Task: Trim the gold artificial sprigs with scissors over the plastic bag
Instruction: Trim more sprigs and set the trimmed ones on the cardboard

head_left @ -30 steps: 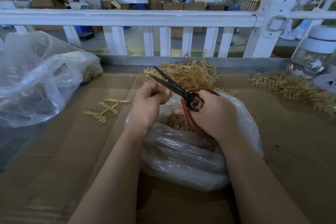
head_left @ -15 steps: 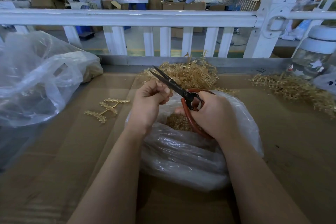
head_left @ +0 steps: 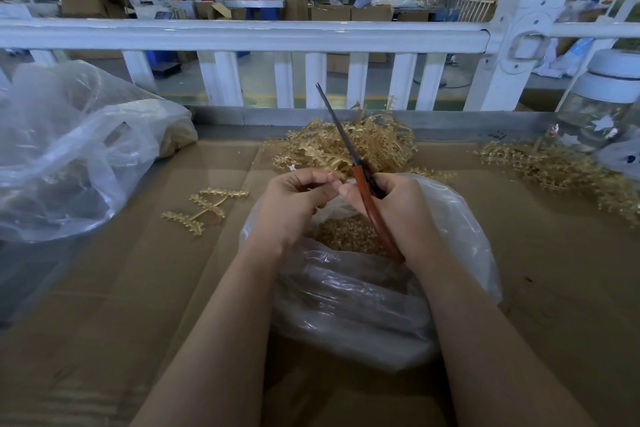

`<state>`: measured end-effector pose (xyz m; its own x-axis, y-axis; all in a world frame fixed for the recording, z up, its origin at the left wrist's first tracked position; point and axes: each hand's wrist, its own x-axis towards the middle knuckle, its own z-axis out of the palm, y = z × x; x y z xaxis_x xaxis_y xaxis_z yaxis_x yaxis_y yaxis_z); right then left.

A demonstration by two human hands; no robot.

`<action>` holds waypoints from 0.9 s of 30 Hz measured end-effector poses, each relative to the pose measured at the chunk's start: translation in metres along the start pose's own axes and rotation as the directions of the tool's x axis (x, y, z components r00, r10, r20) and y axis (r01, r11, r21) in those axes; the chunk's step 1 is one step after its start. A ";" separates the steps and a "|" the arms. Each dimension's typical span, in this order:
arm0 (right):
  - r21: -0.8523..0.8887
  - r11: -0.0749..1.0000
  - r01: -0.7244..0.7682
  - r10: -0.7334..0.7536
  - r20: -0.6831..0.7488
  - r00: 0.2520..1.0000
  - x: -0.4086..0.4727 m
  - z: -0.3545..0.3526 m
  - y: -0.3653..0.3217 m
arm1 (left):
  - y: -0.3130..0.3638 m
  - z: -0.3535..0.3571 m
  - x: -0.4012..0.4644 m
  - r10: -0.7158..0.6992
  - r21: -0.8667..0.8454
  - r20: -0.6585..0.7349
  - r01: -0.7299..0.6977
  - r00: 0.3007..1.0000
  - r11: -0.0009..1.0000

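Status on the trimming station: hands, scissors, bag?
Right hand grips scissors, blades closed, pointing up. Left hand fingers curled, contents too small to tell. Both over plastic bag holding gold trimmings. Nothing blocking.

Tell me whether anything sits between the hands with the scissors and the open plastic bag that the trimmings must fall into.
Nothing visible does. The left hand and the right hand, which grips the scissors, are directly above the open mouth of the plastic bag, where gold trimmings already lie.
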<state>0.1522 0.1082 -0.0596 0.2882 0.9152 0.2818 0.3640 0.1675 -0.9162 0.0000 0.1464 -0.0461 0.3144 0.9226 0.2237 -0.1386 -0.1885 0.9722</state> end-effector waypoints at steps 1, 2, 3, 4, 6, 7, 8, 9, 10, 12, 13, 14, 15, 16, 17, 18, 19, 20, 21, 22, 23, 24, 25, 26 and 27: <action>0.010 1.000 -0.005 0.005 0.000 1.000 0.000 0.000 0.000 | 0.001 0.001 0.000 0.003 -0.002 0.009 -0.003 1.000 1.000; 0.018 1.000 -0.010 0.010 0.002 1.000 0.000 0.000 -0.001 | 0.000 0.001 0.000 0.006 0.003 0.014 -0.006 1.000 1.000; 0.017 1.000 -0.014 0.014 0.003 1.000 -0.001 0.000 -0.001 | 0.000 0.001 0.000 0.004 0.011 0.015 -0.004 1.000 1.000; 0.010 1.000 -0.018 0.018 0.003 1.000 -0.001 -0.001 -0.001 | 0.000 0.000 0.001 -0.007 0.019 0.014 0.006 1.000 1.000; -0.011 1.000 -0.017 0.017 -0.008 1.000 -0.001 -0.001 -0.002 | -0.001 -0.003 0.003 -0.036 0.041 0.009 0.035 0.999 0.999; -0.026 1.000 -0.015 0.014 -0.016 1.000 -0.001 0.000 -0.003 | -0.002 -0.004 0.004 -0.047 0.046 0.008 0.046 0.999 0.998; -0.042 0.999 -0.015 0.014 -0.022 1.000 -0.001 0.000 -0.004 | -0.002 -0.005 0.004 -0.059 0.041 0.010 0.058 0.998 0.997; -0.054 0.998 -0.015 0.014 -0.024 1.000 -0.001 0.000 -0.005 | -0.001 -0.005 0.004 -0.072 0.026 0.012 0.072 0.997 0.997; -0.064 0.998 -0.014 0.013 -0.024 1.000 -0.002 0.000 -0.006 | -0.001 -0.005 0.004 -0.085 0.005 0.011 0.085 0.996 0.996; -0.078 0.997 -0.011 0.010 -0.021 1.000 -0.003 -0.001 -0.007 | -0.001 -0.006 0.005 -0.102 -0.038 -0.026 0.101 0.994 0.994; -0.082 0.997 -0.011 0.009 -0.019 1.000 -0.003 -0.001 -0.007 | -0.002 -0.006 0.005 -0.109 -0.062 -0.061 0.105 0.992 0.992; -0.084 0.996 -0.011 0.009 -0.017 1.000 -0.004 -0.001 -0.008 | -0.002 -0.005 0.006 -0.113 -0.088 -0.100 0.104 0.989 0.991; -0.084 0.996 -0.012 0.011 -0.016 1.000 -0.004 -0.001 -0.009 | -0.003 -0.005 0.006 -0.116 -0.116 -0.130 0.101 0.985 0.988; -0.082 0.997 -0.014 0.012 -0.018 1.000 -0.004 -0.001 -0.009 | -0.002 -0.005 0.006 -0.116 -0.146 -0.148 0.095 0.982 0.985; -0.085 0.996 -0.014 0.012 -0.021 1.000 -0.004 -0.001 -0.010 | -0.001 -0.005 0.005 -0.116 -0.177 -0.154 0.089 0.981 0.980; -0.093 0.996 -0.014 0.012 -0.026 1.000 -0.004 -0.001 -0.009 | 0.000 -0.004 0.004 -0.114 -0.201 -0.154 0.082 0.981 0.976; -0.103 0.995 -0.015 0.012 -0.032 0.999 -0.004 -0.001 -0.009 | 0.000 -0.004 0.003 -0.114 -0.218 -0.152 0.079 0.982 0.973; -0.110 0.994 -0.017 0.012 -0.041 0.999 -0.004 -0.001 -0.009 | 0.001 -0.004 0.002 -0.117 -0.231 -0.151 0.080 0.982 0.970; -0.113 0.993 -0.018 0.012 -0.049 0.999 -0.004 -0.001 -0.008 | 0.002 -0.004 0.002 -0.121 -0.244 -0.150 0.082 0.981 0.966; -0.116 0.993 -0.017 0.010 -0.056 0.998 -0.004 -0.001 -0.007 | 0.003 -0.004 0.001 -0.123 -0.255 -0.150 0.081 0.981 0.964; -0.125 0.992 -0.015 0.008 -0.060 0.998 -0.003 -0.001 -0.007 | 0.004 -0.003 0.001 -0.124 -0.264 -0.150 0.082 0.981 0.961; -0.141 0.990 -0.014 0.005 -0.061 0.998 -0.003 -0.001 -0.006 | 0.005 -0.003 0.001 -0.128 -0.270 -0.150 0.084 0.980 0.959; -0.163 0.987 -0.013 0.003 -0.058 0.998 -0.002 -0.001 -0.005 | 0.005 -0.003 0.001 -0.131 -0.273 -0.152 0.085 0.980 0.958; -0.188 0.982 -0.010 0.000 -0.053 0.999 -0.002 -0.002 -0.003 | 0.006 -0.003 0.001 -0.130 -0.274 -0.157 0.083 0.979 0.958; -0.210 0.978 -0.008 -0.003 -0.048 0.999 -0.002 -0.002 -0.002 | 0.006 -0.003 0.001 -0.126 -0.277 -0.161 0.078 0.979 0.958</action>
<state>0.1528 0.1058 -0.0581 0.3299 0.8959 0.2977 0.5400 0.0795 -0.8379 -0.0034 0.1469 -0.0406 0.1741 0.9810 0.0853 -0.3682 -0.0155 0.9296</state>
